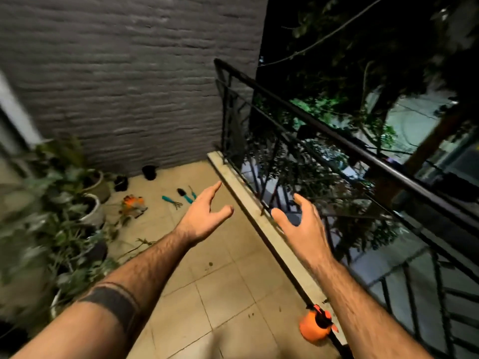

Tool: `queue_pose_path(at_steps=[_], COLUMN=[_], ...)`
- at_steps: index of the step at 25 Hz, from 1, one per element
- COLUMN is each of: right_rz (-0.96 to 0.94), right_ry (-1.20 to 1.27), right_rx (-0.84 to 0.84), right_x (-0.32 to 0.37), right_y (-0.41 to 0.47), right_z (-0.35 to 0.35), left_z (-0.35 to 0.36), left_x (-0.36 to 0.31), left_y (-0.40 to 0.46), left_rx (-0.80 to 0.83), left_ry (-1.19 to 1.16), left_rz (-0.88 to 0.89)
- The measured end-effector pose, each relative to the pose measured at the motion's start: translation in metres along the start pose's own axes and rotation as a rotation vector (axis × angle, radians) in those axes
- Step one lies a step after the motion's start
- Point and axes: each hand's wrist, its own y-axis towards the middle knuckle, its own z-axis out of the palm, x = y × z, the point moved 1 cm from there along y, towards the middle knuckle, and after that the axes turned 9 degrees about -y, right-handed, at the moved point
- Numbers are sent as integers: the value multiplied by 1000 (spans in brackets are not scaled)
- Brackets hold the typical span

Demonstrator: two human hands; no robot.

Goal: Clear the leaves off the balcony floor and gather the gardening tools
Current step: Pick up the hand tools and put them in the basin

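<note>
Pots [94, 203] of plants crowd the left edge, blurred; at least three, though more may hide in the foliage. Cut stems [141, 243] trail onto the tiles beside them: light, limp stuff, best scooped in bunches. Farther back lie gloves [133, 203], orange and soft, number unclear. Next come three teal-handled tools [185, 196], a rake, a trowel and a thin one, side by side near the wall; they look light and stiff, easiest taken by the handles. Two small black pots [149, 172] stand at the wall. The left hand [204, 216] hangs spread and empty above the tiles, the right hand [298, 221] likewise wide and empty over the curb [261, 218]. One orange sprayer [315, 327] stands near the rail [363, 151].
</note>
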Motion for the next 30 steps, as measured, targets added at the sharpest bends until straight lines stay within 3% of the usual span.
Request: queue_pose_path(at_steps=[11, 16, 25, 30], right_rz=[-122, -203, -448, -496], right_ry=[-49, -31, -25, -54], right_rx=[193, 242, 386, 446], right_x=[111, 128, 164, 194], right_y=[147, 231, 413, 478], right_z=[156, 197, 249, 294], left_z=[-156, -174, -204, -227], left_x=[120, 141, 135, 157], left_y=[89, 142, 262, 312], left_rx=[-235, -315, -634, -682], left_ry=[44, 50, 31, 38], left_rz=[-227, -302, -307, -375])
